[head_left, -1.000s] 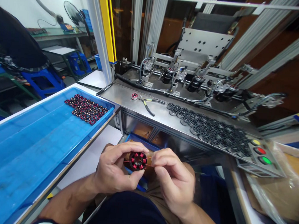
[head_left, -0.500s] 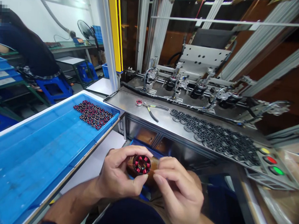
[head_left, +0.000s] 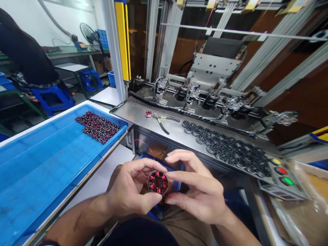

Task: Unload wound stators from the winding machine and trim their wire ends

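One big machine stands behind one metal shelf. One blue tray is at my left. The black rings show no red, so they look left to do; the red rings in the tray look done. Both piles have too many to count. My left hand pinches one ring, between my two hands. My right hand curves by it; I can't tell if it grips. The shelf has one pair of pliers and one loose ring. Thin wire shows beside mine, so it seems unfinished.
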Demonstrator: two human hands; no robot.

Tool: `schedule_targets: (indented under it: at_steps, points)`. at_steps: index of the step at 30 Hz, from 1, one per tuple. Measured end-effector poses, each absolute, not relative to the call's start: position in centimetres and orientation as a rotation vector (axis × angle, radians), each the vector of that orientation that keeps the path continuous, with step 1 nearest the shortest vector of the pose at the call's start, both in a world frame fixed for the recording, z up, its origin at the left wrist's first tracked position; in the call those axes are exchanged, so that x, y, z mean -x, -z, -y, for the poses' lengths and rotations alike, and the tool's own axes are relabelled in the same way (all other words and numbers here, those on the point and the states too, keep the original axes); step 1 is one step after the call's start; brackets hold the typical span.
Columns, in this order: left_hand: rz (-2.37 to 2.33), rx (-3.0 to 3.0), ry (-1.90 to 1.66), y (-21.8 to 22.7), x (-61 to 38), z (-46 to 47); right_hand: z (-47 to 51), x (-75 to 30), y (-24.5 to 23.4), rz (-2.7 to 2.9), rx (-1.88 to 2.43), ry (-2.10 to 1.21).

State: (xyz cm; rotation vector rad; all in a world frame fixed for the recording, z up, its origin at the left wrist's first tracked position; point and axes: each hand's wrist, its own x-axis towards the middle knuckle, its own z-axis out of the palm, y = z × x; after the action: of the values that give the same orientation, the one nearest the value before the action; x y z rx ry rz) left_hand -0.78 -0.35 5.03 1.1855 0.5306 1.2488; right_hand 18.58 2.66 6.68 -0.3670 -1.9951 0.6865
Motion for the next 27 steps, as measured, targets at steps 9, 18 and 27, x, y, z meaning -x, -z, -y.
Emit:
schedule_targets:
  at_steps: [9, 18, 27]
  points:
    - [-0.447, -1.031, -1.081, -4.4, 0.4, 0.0, -2.4, -17.8, -7.6, 2.077, 0.272, -0.467]
    - [-0.393, -1.13, -1.388, -4.2, -1.3, 0.3, 0.7, -17.2, -5.9, 1.759, 0.562, 0.017]
    - [-0.514, -1.302, -1.708, -3.0, -2.1, 0.5, 0.9, -14.4, -4.9, 1.448, 0.694, -0.338]
